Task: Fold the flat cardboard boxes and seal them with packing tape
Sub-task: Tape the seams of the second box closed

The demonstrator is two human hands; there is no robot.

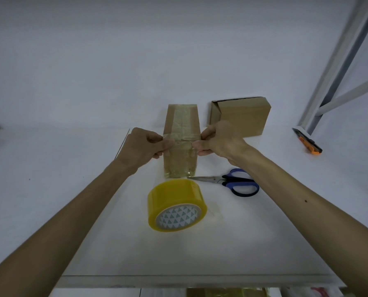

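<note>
I'm counting two cardboard boxes, the taped box point(181, 123) and the plain box point(246, 116), one tape roll point(175, 196), one scissors point(225, 180), one orange cutter point(307, 143).

A plain packing workspace: a white desk point(243, 243) against a bare wall point(136, 50), a grey metal rack frame point(339, 67), tape roll point(174, 196), scissors point(238, 183), orange utility knife point(307, 142).

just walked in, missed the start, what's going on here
A person holds a cardboard box, already covered in clear tape, upright on the white table, with the left hand and right hand gripping its two sides. The yellow tape roll and blue scissors lie untouched just in front; a second box sits behind.
</note>
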